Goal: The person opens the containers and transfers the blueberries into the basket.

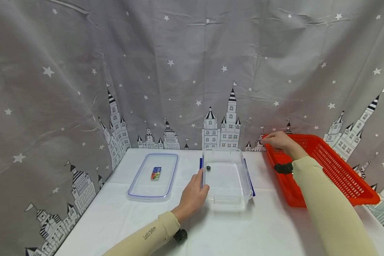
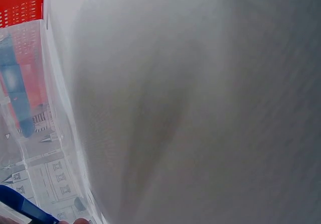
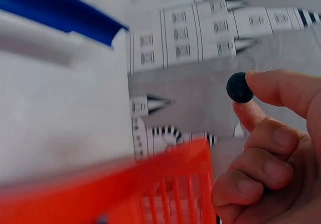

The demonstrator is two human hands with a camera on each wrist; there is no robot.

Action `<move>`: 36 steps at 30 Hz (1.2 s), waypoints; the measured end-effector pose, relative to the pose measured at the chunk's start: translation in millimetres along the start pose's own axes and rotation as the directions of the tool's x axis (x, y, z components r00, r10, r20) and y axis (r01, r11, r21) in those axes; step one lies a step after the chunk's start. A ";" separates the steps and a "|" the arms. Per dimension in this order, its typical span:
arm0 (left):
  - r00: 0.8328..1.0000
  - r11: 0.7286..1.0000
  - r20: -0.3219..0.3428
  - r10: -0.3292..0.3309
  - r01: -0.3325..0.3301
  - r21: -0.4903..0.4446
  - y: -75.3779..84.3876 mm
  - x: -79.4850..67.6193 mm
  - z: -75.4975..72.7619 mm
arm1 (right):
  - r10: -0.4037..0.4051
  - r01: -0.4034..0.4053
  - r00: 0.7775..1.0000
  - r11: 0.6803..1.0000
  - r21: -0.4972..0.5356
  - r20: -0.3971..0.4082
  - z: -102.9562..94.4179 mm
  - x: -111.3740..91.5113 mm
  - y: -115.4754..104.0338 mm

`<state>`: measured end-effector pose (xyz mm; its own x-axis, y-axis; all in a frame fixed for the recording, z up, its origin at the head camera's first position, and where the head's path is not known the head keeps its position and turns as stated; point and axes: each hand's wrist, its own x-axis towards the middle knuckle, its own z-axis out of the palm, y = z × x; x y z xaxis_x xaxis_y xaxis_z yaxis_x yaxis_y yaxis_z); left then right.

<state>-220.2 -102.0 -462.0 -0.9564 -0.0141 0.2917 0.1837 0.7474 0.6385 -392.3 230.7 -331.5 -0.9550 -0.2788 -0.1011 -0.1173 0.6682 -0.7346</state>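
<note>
A small dark ball point(image 3: 239, 87) is pinched between the thumb and index finger of my right hand point(image 1: 280, 140), over the near-left rim of the red basket point(image 1: 336, 167). In the right wrist view the other fingers of that hand curl towards the palm. My left hand point(image 1: 193, 195) grips the left side of a clear plastic box point(image 1: 224, 202), with its thumb at the wall. Fingertips point(image 2: 80, 221) show by the box's blue side clip point(image 2: 25, 204) in the left wrist view. Inside the box, near its left wall, lies another small dark ball point(image 1: 208, 168).
Left of the box, a clear lid point(image 1: 140, 186) with a blue-edged rim and a fruit label point(image 1: 155, 173) lies flat on the white table point(image 1: 115, 213). A grey curtain point(image 1: 179, 89) printed with castles and stars hangs behind the table.
</note>
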 end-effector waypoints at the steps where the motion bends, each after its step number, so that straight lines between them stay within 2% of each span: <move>1: 1.000 1.000 0.000 0.000 0.000 0.001 0.1 -0.1 -0.1 | 0.007 -0.007 1.000 1.000 -0.003 -0.003 -3.5 -1.4 4.8; 9: 1.000 1.000 -0.004 -0.003 0.003 0.010 1.4 -0.5 -0.8 | 0.037 -0.036 0.999 0.999 0.030 -0.025 -23.9 -16.6 39.7; 14: 1.000 1.000 -0.004 0.000 0.000 0.007 1.9 -0.9 -1.2 | 0.099 -0.099 0.995 0.994 0.050 0.000 -29.2 -23.3 57.7; 22: 1.000 1.000 -0.003 -0.001 0.001 0.000 1.7 -0.1 -0.4 | 0.175 -0.177 0.983 0.983 0.040 0.049 -27.8 -28.1 84.8; 27: 1.000 1.000 -0.003 0.005 -0.005 0.004 1.1 -0.4 0.8 | 0.206 -0.206 0.975 0.979 -0.004 0.083 -23.4 -33.6 95.2; 36: 1.000 1.000 -0.002 -0.002 0.002 0.001 1.8 -0.8 -0.4 | 0.243 -0.244 0.964 0.970 0.000 0.111 -18.8 -34.9 108.1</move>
<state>-219.0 -100.9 -460.7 -0.9561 -0.0169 0.2925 0.1819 0.7482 0.6380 -376.7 325.7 -394.8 -0.9187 -0.1829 -0.3500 0.1194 0.7162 -0.6876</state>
